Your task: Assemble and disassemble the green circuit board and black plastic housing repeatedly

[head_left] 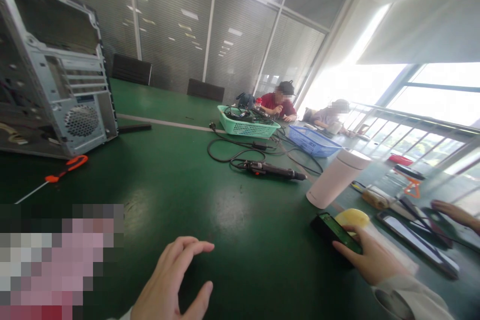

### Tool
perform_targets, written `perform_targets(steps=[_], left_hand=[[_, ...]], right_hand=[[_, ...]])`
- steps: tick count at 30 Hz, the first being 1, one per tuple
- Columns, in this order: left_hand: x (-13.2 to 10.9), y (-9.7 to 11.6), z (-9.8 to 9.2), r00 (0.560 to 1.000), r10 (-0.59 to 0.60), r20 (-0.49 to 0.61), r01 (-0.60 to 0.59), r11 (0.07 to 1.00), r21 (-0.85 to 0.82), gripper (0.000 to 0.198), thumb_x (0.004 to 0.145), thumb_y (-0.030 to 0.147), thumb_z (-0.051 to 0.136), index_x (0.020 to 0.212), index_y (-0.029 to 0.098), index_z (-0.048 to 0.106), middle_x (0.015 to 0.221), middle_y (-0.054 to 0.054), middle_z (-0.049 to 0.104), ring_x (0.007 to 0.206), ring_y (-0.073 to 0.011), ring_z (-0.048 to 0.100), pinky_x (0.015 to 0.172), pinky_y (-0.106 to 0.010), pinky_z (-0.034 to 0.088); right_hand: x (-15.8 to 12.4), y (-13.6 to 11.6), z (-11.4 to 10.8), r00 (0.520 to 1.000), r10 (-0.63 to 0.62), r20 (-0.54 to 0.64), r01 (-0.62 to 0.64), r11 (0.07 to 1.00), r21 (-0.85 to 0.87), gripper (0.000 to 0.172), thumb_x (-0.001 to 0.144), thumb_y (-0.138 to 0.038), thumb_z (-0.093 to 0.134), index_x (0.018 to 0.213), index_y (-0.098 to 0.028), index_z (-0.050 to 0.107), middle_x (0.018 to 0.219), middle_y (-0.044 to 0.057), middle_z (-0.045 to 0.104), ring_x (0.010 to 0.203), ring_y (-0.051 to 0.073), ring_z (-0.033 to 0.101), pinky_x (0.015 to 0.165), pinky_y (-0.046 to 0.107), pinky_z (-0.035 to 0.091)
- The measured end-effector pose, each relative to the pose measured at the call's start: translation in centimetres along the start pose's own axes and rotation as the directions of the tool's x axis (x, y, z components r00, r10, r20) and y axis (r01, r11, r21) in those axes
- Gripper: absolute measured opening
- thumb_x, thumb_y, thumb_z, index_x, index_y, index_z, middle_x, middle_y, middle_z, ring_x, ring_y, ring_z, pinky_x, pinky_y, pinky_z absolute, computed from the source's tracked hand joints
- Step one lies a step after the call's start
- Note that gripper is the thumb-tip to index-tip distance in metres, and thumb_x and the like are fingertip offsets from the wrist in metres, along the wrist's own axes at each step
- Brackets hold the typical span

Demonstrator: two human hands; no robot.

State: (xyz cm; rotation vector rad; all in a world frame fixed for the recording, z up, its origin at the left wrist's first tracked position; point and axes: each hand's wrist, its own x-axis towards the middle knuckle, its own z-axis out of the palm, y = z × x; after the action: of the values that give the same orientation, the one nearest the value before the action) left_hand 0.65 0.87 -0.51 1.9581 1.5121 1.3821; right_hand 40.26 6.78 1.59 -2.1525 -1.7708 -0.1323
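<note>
My left hand point(174, 282) hovers over the green table point(210, 210) near its front edge, fingers spread and curved, with nothing in it. My right hand point(369, 257) lies at the right with its fingers wrapped over a dark smartphone point(333, 232) whose screen is lit. Just behind the phone sits a yellow rounded object point(352, 217). A pale pink cylindrical cup point(337, 177) stands tilted behind that.
An open computer case point(52, 70) stands at the far left, with an orange-handled tool point(65, 167) in front. A black electric screwdriver point(273, 170) with cables lies mid-table. Green basket point(245, 125) and blue basket point(311, 142) sit farther back. Two people sit at the far end. Another person's hand point(455, 212) shows at right.
</note>
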Motion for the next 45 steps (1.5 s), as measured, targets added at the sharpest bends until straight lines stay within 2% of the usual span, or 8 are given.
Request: perform_targets(steps=[10,22,25,28,32,36,41,45], left_hand=[[0.1,0.2,0.0,1.0,0.018,-0.006,-0.018,1.0,0.001,0.032,0.082,0.021,0.052,0.109,0.036,0.06,0.102,0.002,0.065,0.096,-0.0202,0.066,0.084,-0.032,0.053],[-0.4,-1.1,1.0,0.999,0.013,-0.04,-0.013,1.0,0.012,0.05,0.08,0.023,0.052,0.129,0.029,0.046,0.108,-0.004,0.067,0.097,-0.025,0.067,0.088,-0.04,0.055],[-0.3,-1.1,1.0,0.999,0.034,-0.033,-0.035,0.999,-0.005,0.045,0.081,0.025,0.053,0.126,0.03,0.049,0.111,-0.004,0.067,0.1,-0.0257,0.067,0.087,-0.039,0.055],[-0.3,-1.0,0.9,0.999,0.038,-0.024,-0.038,0.999,0.008,0.04,0.083,0.025,0.051,0.122,0.031,0.051,0.111,-0.003,0.067,0.101,-0.0249,0.067,0.087,-0.039,0.055],[-0.4,-0.7,0.8,1.0,0.014,-0.022,-0.013,0.999,0.039,0.038,0.083,0.023,0.049,0.12,0.031,0.054,0.111,-0.003,0.066,0.101,-0.0242,0.066,0.088,-0.038,0.054],[-0.3,-0.3,0.7,1.0,0.007,-0.01,-0.006,0.999,0.033,0.036,0.083,0.021,0.047,0.116,0.032,0.055,0.11,-0.002,0.065,0.104,-0.0229,0.065,0.09,-0.036,0.052],[-0.2,-0.1,0.5,1.0,-0.027,-0.012,0.027,1.0,0.004,0.03,0.083,0.024,0.05,0.111,0.031,0.061,0.108,-0.003,0.067,0.102,-0.0244,0.066,0.088,-0.035,0.054],[-0.2,-0.2,0.4,0.995,-0.101,-0.012,0.099,0.987,-0.126,0.025,0.087,0.037,0.052,0.106,0.03,0.066,0.107,-0.004,0.07,0.101,-0.0259,0.066,0.089,-0.034,0.054]], right_hand=[[-1.1,-8.8,-0.3,0.932,-0.362,-0.005,0.357,0.918,0.174,0.046,0.09,-0.045,0.047,0.131,-0.025,0.05,0.125,0.008,0.061,0.114,0.024,0.06,0.096,0.042,0.051],[-6.9,-16.3,1.1,0.64,-0.721,-0.267,0.758,0.535,0.372,0.04,0.087,-0.031,0.057,0.127,-0.029,0.058,0.112,0.01,0.063,0.098,0.023,0.063,0.077,0.033,0.056],[-7.9,-17.3,1.5,0.778,-0.566,-0.273,0.589,0.505,0.631,0.033,0.085,-0.039,0.06,0.116,-0.028,0.064,0.106,0.009,0.065,0.092,0.021,0.064,0.075,0.029,0.054],[-8.2,-18.1,1.2,0.935,-0.343,0.094,0.032,0.346,0.938,0.035,0.084,-0.049,0.062,0.106,-0.023,0.067,0.094,0.006,0.067,0.082,0.017,0.064,0.071,0.026,0.053],[-7.4,-18.2,1.0,0.525,-0.404,0.749,-0.801,0.063,0.595,0.055,0.077,-0.066,0.062,0.099,-0.017,0.068,0.068,0.001,0.066,0.051,0.008,0.056,0.047,0.016,0.044],[-6.7,-18.0,1.6,0.241,-0.592,0.769,-0.937,0.065,0.344,0.071,0.064,-0.079,0.061,0.082,-0.011,0.071,0.052,0.0,0.06,0.041,0.004,0.053,0.041,0.01,0.038],[-7.2,-18.6,1.8,0.25,-0.719,0.649,-0.902,0.071,0.427,0.073,0.064,-0.083,0.055,0.074,-0.013,0.071,0.047,-0.003,0.055,0.038,0.003,0.044,0.043,0.013,0.038],[-8.3,-18.5,1.7,0.448,-0.624,0.641,-0.793,0.054,0.607,0.059,0.074,-0.072,0.059,0.082,-0.015,0.071,0.064,0.001,0.061,0.055,0.008,0.052,0.057,0.018,0.043]])
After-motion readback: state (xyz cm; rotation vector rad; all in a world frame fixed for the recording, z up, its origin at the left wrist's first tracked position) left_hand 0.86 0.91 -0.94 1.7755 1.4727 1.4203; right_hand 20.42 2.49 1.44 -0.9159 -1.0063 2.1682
